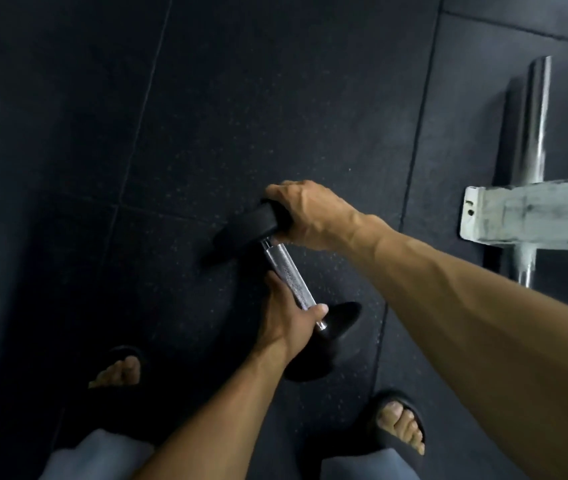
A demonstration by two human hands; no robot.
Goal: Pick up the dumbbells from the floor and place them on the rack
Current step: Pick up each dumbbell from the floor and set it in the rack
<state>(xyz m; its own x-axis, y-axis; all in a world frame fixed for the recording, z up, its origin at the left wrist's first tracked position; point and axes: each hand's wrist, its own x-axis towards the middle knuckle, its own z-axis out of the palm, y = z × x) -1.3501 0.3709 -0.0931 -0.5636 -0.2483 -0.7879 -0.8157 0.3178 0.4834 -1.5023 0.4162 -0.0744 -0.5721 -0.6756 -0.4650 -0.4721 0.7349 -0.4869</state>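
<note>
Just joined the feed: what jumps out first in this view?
A dumbbell at centre, gripped by both hands: the left hand wraps its metal handle, the right hand clasps the far black weight. At right, a pale bar crosses a shiny steel tube on the dark floor. Sandalled feet show below.

One head-worn camera looks steeply down, close over the hands (296,265) and floor (241,98).

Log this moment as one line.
stage: grasping | left hand: wrapped on dumbbell handle | right hand: gripping far head | dumbbell: at rubber floor | rack: not identifiable
</note>
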